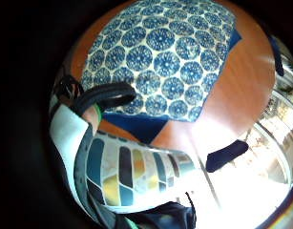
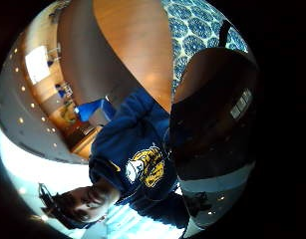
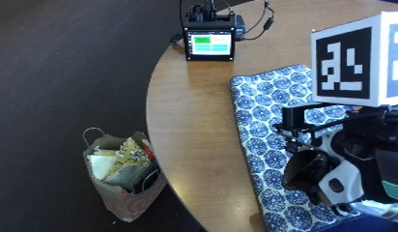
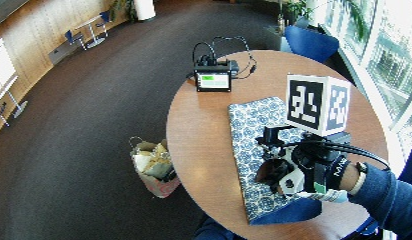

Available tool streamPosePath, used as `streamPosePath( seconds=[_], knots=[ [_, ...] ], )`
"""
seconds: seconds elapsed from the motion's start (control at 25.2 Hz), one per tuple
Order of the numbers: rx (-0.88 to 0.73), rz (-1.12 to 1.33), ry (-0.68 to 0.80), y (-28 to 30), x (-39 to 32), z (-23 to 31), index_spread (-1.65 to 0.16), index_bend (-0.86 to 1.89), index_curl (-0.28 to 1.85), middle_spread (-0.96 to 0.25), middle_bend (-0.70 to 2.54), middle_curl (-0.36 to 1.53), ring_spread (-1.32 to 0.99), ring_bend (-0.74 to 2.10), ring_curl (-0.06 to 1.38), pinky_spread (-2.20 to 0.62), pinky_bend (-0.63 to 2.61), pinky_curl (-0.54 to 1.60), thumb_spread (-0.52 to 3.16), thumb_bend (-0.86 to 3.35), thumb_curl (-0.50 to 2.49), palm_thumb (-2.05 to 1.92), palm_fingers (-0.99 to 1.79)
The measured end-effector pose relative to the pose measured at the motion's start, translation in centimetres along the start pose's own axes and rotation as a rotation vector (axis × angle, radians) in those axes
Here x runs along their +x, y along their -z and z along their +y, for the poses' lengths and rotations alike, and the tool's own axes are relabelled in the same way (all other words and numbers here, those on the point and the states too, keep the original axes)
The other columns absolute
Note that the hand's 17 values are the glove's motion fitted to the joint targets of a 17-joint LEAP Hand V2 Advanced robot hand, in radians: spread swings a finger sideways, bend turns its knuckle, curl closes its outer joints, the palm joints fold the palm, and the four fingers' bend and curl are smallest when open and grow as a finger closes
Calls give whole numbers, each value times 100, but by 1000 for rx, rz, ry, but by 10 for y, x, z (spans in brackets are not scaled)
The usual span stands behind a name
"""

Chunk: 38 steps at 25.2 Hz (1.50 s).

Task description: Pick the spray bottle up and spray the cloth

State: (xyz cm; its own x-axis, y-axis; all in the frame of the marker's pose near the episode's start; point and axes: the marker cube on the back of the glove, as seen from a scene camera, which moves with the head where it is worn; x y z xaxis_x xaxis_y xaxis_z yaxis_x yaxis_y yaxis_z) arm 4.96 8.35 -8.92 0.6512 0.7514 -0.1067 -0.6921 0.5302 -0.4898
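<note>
Gloved right hand [image 4: 311,172]: raised above the near end of the cloth, curled round the spray bottle [image 1: 136,176] (individual fingers are mostly hidden by the rig, but the bottle sits against the palm and off the table, so it is judged held).

Spray bottle: in the hand, over the cloth and not touching it; a body with a mosaic-striped wrap and a black nozzle part at its head, which faces the cloth.

Handling, as judgement: a rigid plastic body, light to moderate depending on fill, which cannot be seen; the smooth wrap may slip; best taken round the neck, with a finger free for the trigger.

Cloth [image 3: 270,121]: blue-and-white medallion print, soft, lying flat, one corner folded to show a plain blue underside.

Round wooden table [image 3: 192,121]: under the cloth.

Small screen unit [image 3: 210,42]: on the table beyond the far end of the cloth, well apart.

Paper bag [image 3: 121,179]: on the floor, off to the side of the cloth past the table edge, stuffed with fabric.

Count: one bottle; one cloth; one screen unit; one bag.
</note>
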Motion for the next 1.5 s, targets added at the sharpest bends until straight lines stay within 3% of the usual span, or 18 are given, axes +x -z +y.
streamPosePath(
  seconds=[0.32, 0.67, 1.07, 1.5],
  knots=[
    [-115, 121, -69, -7, -4, -6, -31, 10, 25, -17, 70, 48, -24, 66, 43, -34, 49, 37, 56, -3, 68, 99, 125],
    [-125, 68, -53, -12, 3, -4, -31, 10, 25, -17, 71, 48, -24, 65, 44, -33, 48, 38, 56, -3, 68, 99, 125],
    [20, -194, 168, -1, -4, 9, -31, 10, 25, -17, 72, 49, -24, 65, 44, -33, 47, 38, 56, -3, 69, 99, 124],
    [457, -574, 639, 35, -20, 2, -31, 10, 25, -17, 72, 49, -24, 64, 44, -32, 47, 38, 55, -3, 70, 98, 124]
  ],
)
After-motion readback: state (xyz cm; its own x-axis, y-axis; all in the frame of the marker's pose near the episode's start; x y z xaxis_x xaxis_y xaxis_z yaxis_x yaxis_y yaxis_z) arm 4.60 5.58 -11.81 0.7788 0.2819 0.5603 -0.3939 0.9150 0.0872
